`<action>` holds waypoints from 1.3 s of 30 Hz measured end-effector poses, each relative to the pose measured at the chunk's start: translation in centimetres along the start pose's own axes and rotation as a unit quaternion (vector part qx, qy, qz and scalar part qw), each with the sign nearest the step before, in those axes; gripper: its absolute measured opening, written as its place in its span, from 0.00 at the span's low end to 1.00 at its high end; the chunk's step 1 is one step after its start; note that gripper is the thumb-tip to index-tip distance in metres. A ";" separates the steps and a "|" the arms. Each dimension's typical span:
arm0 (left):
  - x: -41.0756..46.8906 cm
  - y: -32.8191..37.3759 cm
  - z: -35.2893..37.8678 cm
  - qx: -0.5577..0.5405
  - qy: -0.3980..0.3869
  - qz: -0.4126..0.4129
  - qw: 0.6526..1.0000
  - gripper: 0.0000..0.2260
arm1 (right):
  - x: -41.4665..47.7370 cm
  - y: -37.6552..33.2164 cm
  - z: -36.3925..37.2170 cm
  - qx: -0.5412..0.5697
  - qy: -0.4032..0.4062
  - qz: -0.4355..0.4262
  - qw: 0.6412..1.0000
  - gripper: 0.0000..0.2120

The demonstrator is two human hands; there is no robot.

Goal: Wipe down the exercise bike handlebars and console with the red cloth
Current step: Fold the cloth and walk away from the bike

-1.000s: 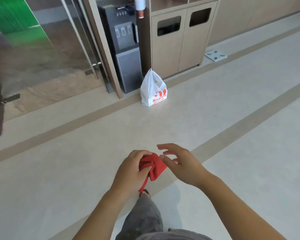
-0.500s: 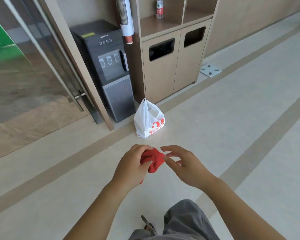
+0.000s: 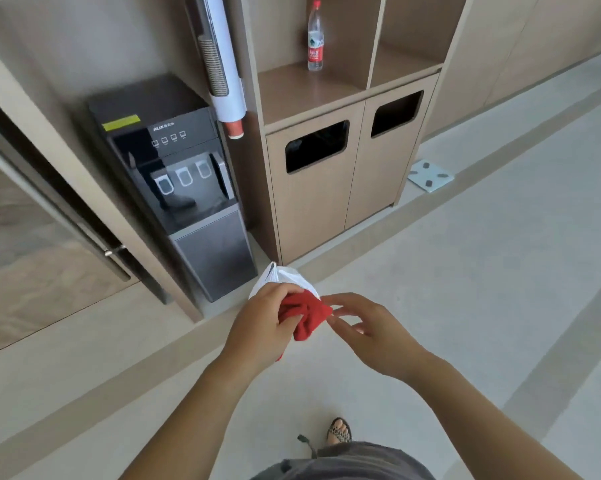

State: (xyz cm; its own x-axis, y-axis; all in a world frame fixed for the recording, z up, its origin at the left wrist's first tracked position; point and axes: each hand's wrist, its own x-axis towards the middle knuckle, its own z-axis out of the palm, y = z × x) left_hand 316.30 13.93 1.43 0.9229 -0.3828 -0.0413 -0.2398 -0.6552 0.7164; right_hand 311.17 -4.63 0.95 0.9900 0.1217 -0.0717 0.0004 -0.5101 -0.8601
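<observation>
1. On the far left is a glass door with a metal handle (image 3: 117, 259), next to a light wood post.
2. A tall black and grey water machine (image 3: 184, 188) stands on the floor, and a white tube full of paper cups (image 3: 221, 64) hangs just above its right side.
3. The left hand (image 3: 266, 327) is closed around the soft red cloth (image 3: 306, 315), with the thumb pressed on the front of it.
4. The red cloth is scrunched into a small lump with folds, and a thin bit hangs down under the left hand. It is up in the air in front of the person, over the pale floor.
5. A white plastic bag (image 3: 281, 273) peeks out behind the left hand.
6. The right hand (image 3: 368, 329) is partly open, its fingertips pinching the right edge of the cloth.
7. Behind is a light wood cabinet with two dark bin holes (image 3: 347, 181), and a clear bottle with a red label (image 3: 315, 39) stands on its shelf.
8. A flat white scale (image 3: 430, 175) lies on the floor to the right.
</observation>
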 end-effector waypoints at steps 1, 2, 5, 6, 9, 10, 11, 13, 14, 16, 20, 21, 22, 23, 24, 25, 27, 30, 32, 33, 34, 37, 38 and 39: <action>2.4 0.4 0.2 -0.001 0.002 0.002 1.000 0.12 | 2.0 0.6 -1.6 -0.002 0.005 0.003 1.000 0.10; 4.8 0.8 0.5 -0.002 0.001 0.000 1.000 0.12 | 3.9 1.3 -3.0 -0.007 0.012 0.006 1.000 0.10; 11.0 1.8 1.5 -0.005 -0.020 -0.018 1.000 0.13 | 8.9 3.4 -6.7 -0.033 0.018 0.029 0.999 0.14; 13.0 2.1 1.8 -0.012 -0.028 -0.022 0.999 0.14 | 10.4 4.0 -7.8 -0.036 0.017 0.036 0.999 0.15; 19.5 2.7 2.6 -0.034 -0.045 -0.014 0.998 0.13 | 14.8 5.6 -11.1 -0.027 0.021 0.030 0.999 0.13; 22.1 2.9 2.9 -0.033 -0.050 -0.004 0.998 0.12 | 16.5 6.3 -12.4 -0.023 0.027 0.027 0.999 0.11; 24.7 3.0 3.3 -0.028 -0.055 0.004 0.998 0.12 | 18.0 6.9 -13.6 -0.022 0.032 0.027 0.999 0.11; 29.7 3.5 3.9 -0.030 -0.060 0.023 0.997 0.12 | 21.3 7.8 -16.2 -0.032 0.046 0.025 0.998 0.12; 32.4 3.7 3.9 -0.033 -0.058 0.034 0.997 0.12 | 23.1 8.3 -17.5 -0.034 0.055 0.025 0.998 0.12; 37.6 3.9 3.6 -0.031 -0.051 0.043 0.997 0.12 | 26.9 9.1 -19.9 -0.031 0.064 0.032 0.997 0.11; 46.2 4.8 1.2 0.000 -0.035 0.064 0.997 0.12 | 34.5 9.4 -23.4 -0.041 0.064 0.017 0.997 0.14; 48.1 5.0 0.5 0.006 -0.031 0.066 0.997 0.12 | 36.4 9.5 -24.3 -0.040 0.062 0.013 0.997 0.15; 49.9 5.3 -0.2 0.010 -0.026 0.067 0.997 0.12 | 38.2 9.5 -25.1 -0.036 0.059 0.008 0.998 0.15; 51.5 5.4 -0.9 0.015 -0.018 0.067 0.997 0.13 | 40.0 9.5 -25.9 -0.030 0.055 0.003 0.998 0.15; 53.3 5.5 -1.6 0.022 -0.002 0.070 0.997 0.13 | 41.9 9.4 -26.6 -0.020 0.052 -0.006 0.998 0.15; 55.3 5.6 -2.5 0.030 0.022 0.077 0.996 0.13 | 43.8 9.2 -27.4 -0.008 0.045 -0.018 0.999 0.14; 59.6 6.2 -4.7 0.044 0.087 0.092 0.991 0.13 | 48.0 8.7 -29.4 0.005 0.035 -0.051 0.998 0.13; 66.1 6.4 -8.2 0.096 0.194 0.100 0.971 0.17 | 55.0 7.5 -32.6 0.019 0.040 -0.098 0.994 0.11; 69.1 5.7 -9.5 0.159 0.191 0.027 0.968 0.28 | 59.0 7.1 -34.5 0.026 0.037 -0.116 0.992 0.12; 70.0 5.1 -9.5 0.174 0.165 -0.029 0.970 0.35 | 60.7 7.2 -35.4 0.022 0.026 -0.120 0.992 0.13; 70.6 4.6 -9.1 0.176 0.138 -0.078 0.972 0.39 | 62.2 7.6 -36.2 0.013 0.012 -0.130 0.991 0.13; 71.5 3.5 -6.7 0.159 0.107 -0.141 0.971 0.41 | 65.7 9.3 -37.9 -0.005 -0.039 -0.153 0.987 0.14; 71.7 3.3 -5.8 0.155 0.115 -0.148 0.970 0.39 | 66.7 9.9 -38.3 0.002 -0.054 -0.155 0.986 0.13; 71.9 3.4 -5.1 0.152 0.132 -0.153 0.967 0.36 | 67.6 10.3 -38.7 0.012 -0.071 -0.150 0.986 0.13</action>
State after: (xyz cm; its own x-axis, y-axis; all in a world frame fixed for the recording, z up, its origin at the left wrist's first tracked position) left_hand 383.41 -12.55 4.44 0.9998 0.0139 -0.0105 0.0171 -0.8884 0.4587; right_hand 383.56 -34.61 6.76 0.9165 0.3820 0.1189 0.2847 -0.4138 -0.8647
